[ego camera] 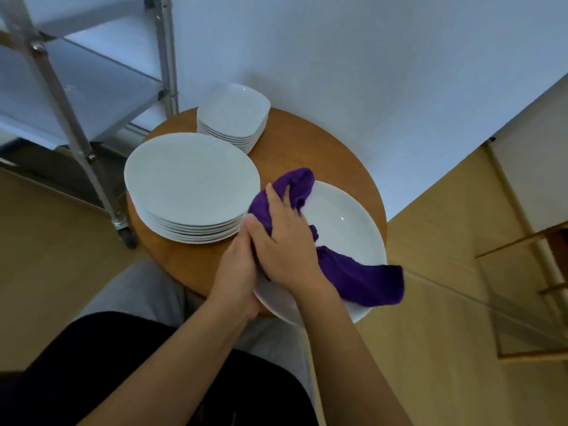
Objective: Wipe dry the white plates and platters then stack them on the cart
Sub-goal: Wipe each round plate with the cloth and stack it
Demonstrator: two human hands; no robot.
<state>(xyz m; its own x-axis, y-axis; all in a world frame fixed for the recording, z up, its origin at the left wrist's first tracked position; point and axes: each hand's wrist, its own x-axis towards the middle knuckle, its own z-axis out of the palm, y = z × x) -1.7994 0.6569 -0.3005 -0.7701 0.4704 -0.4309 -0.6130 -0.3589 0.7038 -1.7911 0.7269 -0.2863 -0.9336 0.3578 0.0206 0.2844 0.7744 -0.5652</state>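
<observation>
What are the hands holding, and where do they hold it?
The left hand grips the round white plate by its near-left rim. The right hand holds the bunched purple cloth against it.

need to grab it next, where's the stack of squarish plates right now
In the head view the stack of squarish plates sits at the far edge of the round wooden table, just beyond the stack of round plates and right of the metal cart.

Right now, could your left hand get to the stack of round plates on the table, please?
Probably yes, once freed. The left hand is gripping the rim of the plate being wiped, but the stack of round plates sits just beyond it on the table, with nothing between them.
</observation>
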